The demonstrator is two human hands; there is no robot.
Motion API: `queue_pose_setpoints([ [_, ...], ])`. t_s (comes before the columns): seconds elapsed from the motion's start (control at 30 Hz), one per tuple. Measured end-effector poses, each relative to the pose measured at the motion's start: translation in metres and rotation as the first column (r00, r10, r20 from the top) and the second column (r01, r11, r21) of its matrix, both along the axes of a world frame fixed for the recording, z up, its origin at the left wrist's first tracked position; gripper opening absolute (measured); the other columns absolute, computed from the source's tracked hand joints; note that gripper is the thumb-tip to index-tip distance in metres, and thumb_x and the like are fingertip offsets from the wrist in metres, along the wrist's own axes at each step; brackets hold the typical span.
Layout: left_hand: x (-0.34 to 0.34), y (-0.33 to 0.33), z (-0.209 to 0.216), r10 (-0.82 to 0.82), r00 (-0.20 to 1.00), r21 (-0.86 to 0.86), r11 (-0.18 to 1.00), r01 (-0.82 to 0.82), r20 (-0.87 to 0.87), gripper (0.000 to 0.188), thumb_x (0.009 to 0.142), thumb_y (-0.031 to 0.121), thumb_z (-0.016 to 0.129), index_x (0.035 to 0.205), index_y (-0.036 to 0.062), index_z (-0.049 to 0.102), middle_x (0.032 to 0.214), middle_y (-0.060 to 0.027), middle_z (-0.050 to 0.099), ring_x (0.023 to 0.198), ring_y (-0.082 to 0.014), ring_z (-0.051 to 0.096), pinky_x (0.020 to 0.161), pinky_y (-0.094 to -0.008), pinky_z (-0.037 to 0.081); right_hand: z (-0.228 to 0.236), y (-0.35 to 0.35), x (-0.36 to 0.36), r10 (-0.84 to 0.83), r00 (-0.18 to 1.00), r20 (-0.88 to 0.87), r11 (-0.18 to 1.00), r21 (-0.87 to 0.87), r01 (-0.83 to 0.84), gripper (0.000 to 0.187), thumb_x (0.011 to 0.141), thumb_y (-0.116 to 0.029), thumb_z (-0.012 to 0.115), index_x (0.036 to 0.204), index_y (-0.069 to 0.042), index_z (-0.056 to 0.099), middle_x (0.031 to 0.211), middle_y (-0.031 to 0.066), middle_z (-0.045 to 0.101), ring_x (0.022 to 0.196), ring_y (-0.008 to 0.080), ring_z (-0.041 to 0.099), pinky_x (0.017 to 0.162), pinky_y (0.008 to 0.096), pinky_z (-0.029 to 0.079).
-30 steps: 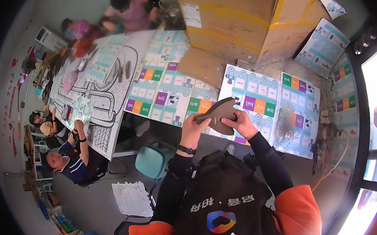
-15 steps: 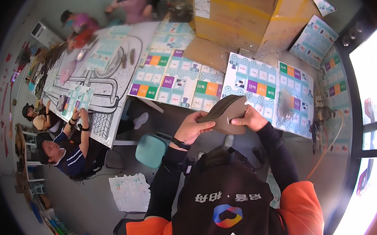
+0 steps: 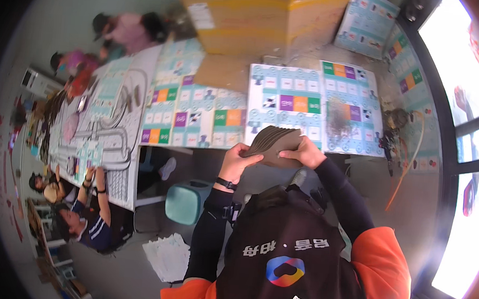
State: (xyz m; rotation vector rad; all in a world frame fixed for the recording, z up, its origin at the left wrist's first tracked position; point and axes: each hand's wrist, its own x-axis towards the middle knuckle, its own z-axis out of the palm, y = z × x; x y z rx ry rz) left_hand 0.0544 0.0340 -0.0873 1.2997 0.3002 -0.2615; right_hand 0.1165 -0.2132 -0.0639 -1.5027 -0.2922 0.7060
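A fanned stack of thin grey-brown sheets with curved edges point(image 3: 276, 146) is held up in front of my body, just off the near edge of the table. My left hand point(image 3: 235, 163) pinches its left end, thumb lying on the near face. At the right end, my right hand point(image 3: 308, 152) grips the stack with the thumb on top and fingers behind. What kind of pieces these are I cannot make out. Beyond them the table carries printed teal boards point(image 3: 285, 105) with purple, orange and green blocks.
A large cardboard box point(image 3: 242, 25) stands at the back of the table. A teal stool point(image 3: 184, 204) is left of me, with a white crumpled sheet point(image 3: 168, 255) below it. An orange cord point(image 3: 405, 178) hangs at the right. Several people work along the left table point(image 3: 125, 166).
My view has turned, shifting the table leftward. The stack has flexed and its edges are spread into a wider fan. Both hands keep hold of it.
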Motion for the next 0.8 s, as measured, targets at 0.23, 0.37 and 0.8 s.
queue_pose_setpoints([
  [0.23,0.081,-0.077,-0.046,-0.297,0.924,0.075,0.944,0.323,-0.241,0.041,0.077,0.007,0.080,0.112,-0.0016,0.062,0.099,-0.0046,0.066,0.085,-0.0105,0.064,0.071,-0.0234,0.052,-0.102,-0.086,0.032,-0.114,0.923,-0.366,0.963,0.189,0.193,0.032,0.083,-0.005,0.074,0.113,0.000,0.066,0.107,0.0072,0.070,0.098,0.0156,0.062,0.089,0.0326,0.050],
  [0.37,0.134,-0.117,-0.065,-0.502,0.786,0.020,0.839,0.544,-0.361,0.043,0.077,0.006,0.079,0.115,-0.0045,0.061,0.104,-0.0065,0.067,0.089,-0.0133,0.065,0.076,-0.0256,0.053,-0.139,-0.128,0.033,-0.136,0.835,-0.532,0.882,0.320,0.348,0.042,0.084,-0.004,0.073,0.123,-0.001,0.059,0.117,0.0078,0.065,0.106,0.0180,0.060,0.093,0.0358,0.049],
  [0.8,0.294,-0.174,-0.161,-0.757,0.353,0.708,-0.198,0.677,-0.550,0.069,0.054,0.030,0.093,0.112,0.0031,0.068,0.104,-0.0149,0.070,0.098,-0.0290,0.066,0.088,-0.0363,0.052,-0.195,-0.181,0.044,-0.456,0.878,-0.143,0.811,-0.472,0.345,0.038,0.086,-0.015,0.065,0.120,0.000,0.058,0.099,0.0127,0.069,0.090,0.0215,0.068,0.077,0.0343,0.054],
])
